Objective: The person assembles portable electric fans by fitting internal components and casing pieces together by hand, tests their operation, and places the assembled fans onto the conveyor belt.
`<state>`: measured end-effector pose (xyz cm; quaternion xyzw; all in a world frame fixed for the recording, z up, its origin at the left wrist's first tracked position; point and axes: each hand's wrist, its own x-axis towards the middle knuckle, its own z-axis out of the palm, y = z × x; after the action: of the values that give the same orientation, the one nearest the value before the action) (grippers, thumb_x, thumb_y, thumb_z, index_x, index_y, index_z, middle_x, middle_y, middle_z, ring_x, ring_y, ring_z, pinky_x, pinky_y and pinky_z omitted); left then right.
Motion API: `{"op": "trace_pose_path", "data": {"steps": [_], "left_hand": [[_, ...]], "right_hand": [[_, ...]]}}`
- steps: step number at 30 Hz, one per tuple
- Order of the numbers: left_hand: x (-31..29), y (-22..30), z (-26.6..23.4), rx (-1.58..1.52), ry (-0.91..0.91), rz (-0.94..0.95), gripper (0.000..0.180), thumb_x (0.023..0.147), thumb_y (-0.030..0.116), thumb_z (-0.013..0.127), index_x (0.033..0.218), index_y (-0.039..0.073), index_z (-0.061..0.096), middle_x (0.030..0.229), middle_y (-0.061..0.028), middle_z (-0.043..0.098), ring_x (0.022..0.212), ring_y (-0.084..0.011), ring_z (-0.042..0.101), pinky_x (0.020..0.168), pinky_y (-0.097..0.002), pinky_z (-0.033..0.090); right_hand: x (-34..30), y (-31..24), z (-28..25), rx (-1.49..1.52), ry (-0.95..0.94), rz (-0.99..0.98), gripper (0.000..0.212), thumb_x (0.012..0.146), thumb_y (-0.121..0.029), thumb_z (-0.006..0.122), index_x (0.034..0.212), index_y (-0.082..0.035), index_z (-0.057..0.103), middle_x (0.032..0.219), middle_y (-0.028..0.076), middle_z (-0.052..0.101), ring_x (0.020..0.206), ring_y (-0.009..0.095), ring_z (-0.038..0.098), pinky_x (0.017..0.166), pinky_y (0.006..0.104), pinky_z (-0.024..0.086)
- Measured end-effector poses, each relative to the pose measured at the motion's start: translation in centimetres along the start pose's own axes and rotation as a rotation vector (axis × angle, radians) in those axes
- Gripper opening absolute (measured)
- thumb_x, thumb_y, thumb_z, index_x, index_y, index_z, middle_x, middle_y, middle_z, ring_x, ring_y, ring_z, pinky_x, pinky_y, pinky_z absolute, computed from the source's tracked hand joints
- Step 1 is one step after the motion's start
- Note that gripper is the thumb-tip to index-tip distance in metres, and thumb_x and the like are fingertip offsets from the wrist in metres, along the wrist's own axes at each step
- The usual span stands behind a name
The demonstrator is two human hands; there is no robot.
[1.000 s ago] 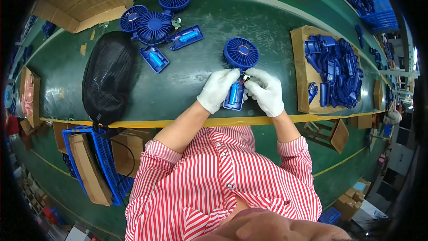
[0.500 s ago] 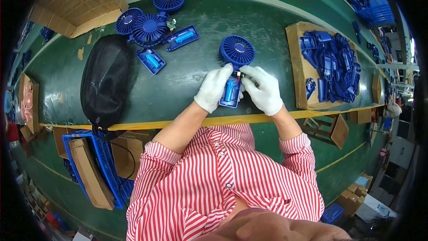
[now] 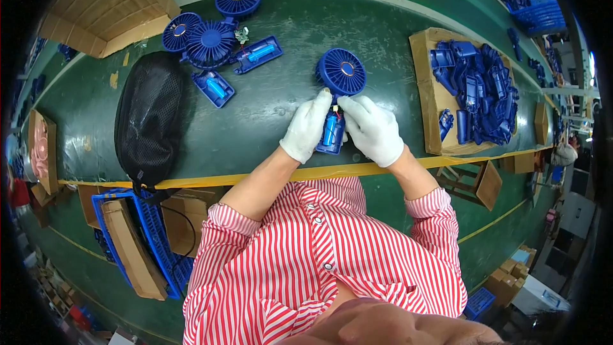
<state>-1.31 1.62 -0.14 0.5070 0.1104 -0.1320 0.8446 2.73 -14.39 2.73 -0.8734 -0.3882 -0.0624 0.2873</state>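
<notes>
A blue handheld fan (image 3: pixel 341 73) is between my hands, its round head pointing away from me. Its handle lies opened toward me, with a light blue battery (image 3: pixel 330 128) inside the shell. My left hand (image 3: pixel 306 126), in a white glove, is closed on the fan's left side, thumb at the neck. My right hand (image 3: pixel 371 129), gloved too, pinches at the top of the handle, where a small connector and wires (image 3: pixel 334 109) show between the fingertips. Fingers under the handle are mostly hidden.
Several blue fans (image 3: pixel 212 42) with opened handles lie at the far left. A black mesh case (image 3: pixel 148 118) sits left of my arm. On the right, a cardboard box (image 3: pixel 426 105) holds blue plastic shells. Yellow tape (image 3: pixel 255 177) lines the table's near edge.
My right fingers have moved slightly left, in toward the fan's neck, covering the small circuit board that showed there before. The fan and my left hand stay nearly in place.
</notes>
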Motion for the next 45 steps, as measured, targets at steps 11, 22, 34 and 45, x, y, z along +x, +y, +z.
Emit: {"op": "trace_pose_path", "data": {"steps": [11, 22, 34, 45], "left_hand": [[0.3, -0.8, -0.1, 0.155, 0.141, 0.109, 0.057, 0.103, 0.046, 0.033, 0.079, 0.002, 0.060, 0.065, -0.0055, 0.060, 0.055, -0.0139, 0.061, 0.050, -0.0259, 0.050], [0.6, -0.6, -0.4, -0.006, -0.032, -0.102, 0.044, 0.101, 0.039, 0.040, 0.094, 0.000, 0.059, 0.072, -0.0097, 0.064, 0.057, -0.0164, 0.063, 0.054, -0.0271, 0.053], [0.2, -0.3, 0.0, 0.017, -0.049, -0.076, 0.034, 0.100, 0.032, 0.044, 0.101, 0.000, 0.056, 0.076, -0.0081, 0.062, 0.058, -0.0149, 0.063, 0.052, -0.0262, 0.054], [0.1, -0.1, 0.0, -0.061, -0.089, -0.088, 0.044, 0.101, 0.040, 0.040, 0.098, 0.000, 0.057, 0.077, -0.0100, 0.064, 0.059, -0.0172, 0.064, 0.053, -0.0273, 0.054]], "right_hand": [[0.4, -0.6, 0.3, -0.055, -0.096, 0.000, 0.027, 0.080, -0.001, 0.063, 0.106, -0.005, 0.063, 0.086, 0.011, 0.062, 0.069, 0.030, 0.063, 0.061, 0.0387, 0.051], [0.7, 0.6, -0.6, 0.283, -0.134, 0.143, 0.026, 0.084, 0.002, 0.056, 0.110, -0.001, 0.061, 0.083, 0.014, 0.060, 0.068, 0.024, 0.064, 0.061, 0.0333, 0.048], [0.6, 0.7, -0.4, 0.304, -0.102, 0.163, 0.028, 0.080, 0.002, 0.060, 0.108, 0.000, 0.057, 0.077, 0.012, 0.062, 0.065, 0.021, 0.062, 0.061, 0.0318, 0.049], [1.2, 0.8, -1.3, 0.365, -0.118, 0.118, 0.026, 0.084, 0.004, 0.056, 0.109, -0.001, 0.062, 0.084, 0.013, 0.062, 0.065, 0.020, 0.063, 0.061, 0.0308, 0.050]]}}
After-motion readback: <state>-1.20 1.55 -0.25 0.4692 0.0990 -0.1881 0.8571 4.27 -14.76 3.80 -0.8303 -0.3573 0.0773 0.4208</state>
